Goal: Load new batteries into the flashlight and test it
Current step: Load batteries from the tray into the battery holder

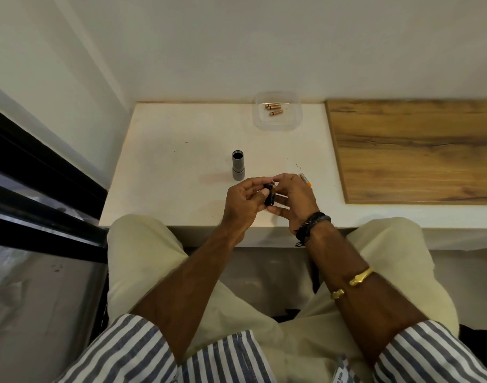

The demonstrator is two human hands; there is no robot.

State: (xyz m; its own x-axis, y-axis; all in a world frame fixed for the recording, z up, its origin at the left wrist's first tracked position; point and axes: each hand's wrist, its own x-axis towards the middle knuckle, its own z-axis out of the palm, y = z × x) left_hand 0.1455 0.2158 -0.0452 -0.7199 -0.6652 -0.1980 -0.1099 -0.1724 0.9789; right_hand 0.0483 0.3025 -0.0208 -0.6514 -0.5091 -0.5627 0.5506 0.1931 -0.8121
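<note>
- A seated person, seen from a head-worn camera, works at the near edge of a white table (159, 150), both hands raised just above its surface and brought together.
- The left hand (243, 203) and right hand (290, 199) close from either side on a small black battery holder (270, 195), fingers of both touching it; what sits inside the holder cannot be made out.
- The grey flashlight body (238, 165) stands upright on the table, open end up, just beyond and to the left of the hands, untouched by either.
- An orange-tipped object (304, 178) lies on the table just behind the right hand, mostly hidden by the fingers.
- A clear plastic tray (292, 123) sits at the far edge of the table, well apart from the hands, with several copper-coloured batteries (274, 108) lying loose in it.
- A wood-grain board (413, 150) covers the table's right part.
- Dark bands (312, 221) circle the right wrist and a gold bangle (353, 281) rides higher on that forearm; striped sleeves (143, 352) are rolled up.
</note>
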